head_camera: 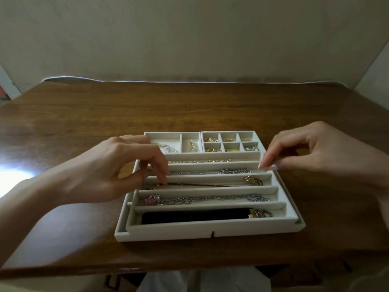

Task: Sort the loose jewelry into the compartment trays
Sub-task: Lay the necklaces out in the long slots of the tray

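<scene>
Left hand (117, 171) is over the left end of the long-slot tray (189, 228), fingers curled, one fingertip down on the gold chain (200, 184) in the third slot from the near side; I cannot tell whether it pinches. Right hand (311, 150) presses thumb and forefinger together at the tray's right rim; anything between them is too small to tell.

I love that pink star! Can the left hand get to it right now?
Probably yes. The pink star pendant lies uncovered, close beside the left hand. Nothing sits on top of it or between them.
</scene>
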`<state>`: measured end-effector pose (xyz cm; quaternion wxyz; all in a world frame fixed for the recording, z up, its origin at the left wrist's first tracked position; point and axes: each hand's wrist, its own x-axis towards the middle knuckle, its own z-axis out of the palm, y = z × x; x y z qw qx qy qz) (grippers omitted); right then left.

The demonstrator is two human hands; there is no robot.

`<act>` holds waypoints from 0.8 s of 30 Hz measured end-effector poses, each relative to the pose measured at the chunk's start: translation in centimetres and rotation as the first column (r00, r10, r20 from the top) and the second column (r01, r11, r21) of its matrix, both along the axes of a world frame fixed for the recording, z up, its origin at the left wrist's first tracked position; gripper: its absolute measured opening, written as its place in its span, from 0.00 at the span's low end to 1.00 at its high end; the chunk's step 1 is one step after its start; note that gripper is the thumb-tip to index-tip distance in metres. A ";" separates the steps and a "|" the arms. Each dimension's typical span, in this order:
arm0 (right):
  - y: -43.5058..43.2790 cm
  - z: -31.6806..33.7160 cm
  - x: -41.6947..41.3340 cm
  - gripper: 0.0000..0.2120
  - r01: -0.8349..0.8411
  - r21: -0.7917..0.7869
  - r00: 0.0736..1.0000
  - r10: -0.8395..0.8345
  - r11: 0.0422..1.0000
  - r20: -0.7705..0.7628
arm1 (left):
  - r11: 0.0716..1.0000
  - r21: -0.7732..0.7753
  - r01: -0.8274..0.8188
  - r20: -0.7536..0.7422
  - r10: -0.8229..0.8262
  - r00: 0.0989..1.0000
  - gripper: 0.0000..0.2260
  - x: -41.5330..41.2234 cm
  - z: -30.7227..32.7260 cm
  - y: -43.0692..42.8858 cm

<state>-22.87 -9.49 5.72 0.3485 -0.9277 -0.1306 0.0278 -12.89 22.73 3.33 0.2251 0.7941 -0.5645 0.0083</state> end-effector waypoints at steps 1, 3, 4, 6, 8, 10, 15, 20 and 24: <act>-0.3 0.1 0.0 0.07 -0.008 -0.005 1.000 0.008 1.000 0.006 | 1.000 -0.004 0.000 0.003 0.000 1.000 0.12 -0.1 0.1 0.1; -0.5 -0.1 0.0 0.08 -0.032 0.000 0.999 0.032 0.999 -0.030 | 1.000 -0.006 -0.002 -0.003 0.002 1.000 0.12 -0.2 0.2 0.2; -0.3 -0.3 0.1 0.10 -0.043 -0.010 0.997 0.043 0.999 -0.061 | 1.000 -0.004 -0.005 -0.009 0.005 1.000 0.12 -0.3 0.2 0.2; 0.2 -0.8 0.1 0.13 -0.070 -0.071 0.992 0.062 0.995 -0.110 | 1.000 0.015 -0.021 -0.008 0.021 1.000 0.13 -0.4 0.2 0.3; 0.8 -1.2 0.3 0.14 -0.082 -0.144 0.991 0.066 0.986 -0.115 | 0.998 0.030 -0.051 -0.016 0.052 0.999 0.12 -0.5 0.0 0.3; 1.0 -1.1 0.4 0.15 -0.063 -0.179 0.994 0.047 0.982 -0.096 | 0.992 0.004 -0.128 -0.063 0.128 0.990 0.13 -0.8 -0.3 0.3; 0.9 -0.6 0.6 0.15 -0.078 -0.319 0.987 0.028 0.944 -0.156 | 0.982 0.007 -0.190 -0.057 0.190 0.980 0.18 -1.2 -0.7 0.1; 0.0 0.3 0.4 0.17 -0.051 -0.274 0.990 0.013 0.960 -0.137 | 0.980 0.011 -0.197 -0.040 0.197 0.980 0.18 -1.0 -0.7 0.3; -0.5 0.3 0.7 0.20 -0.037 -0.185 0.995 0.018 0.982 -0.103 | 0.981 0.027 -0.194 -0.027 0.195 0.980 0.18 -0.8 -0.9 0.3</act>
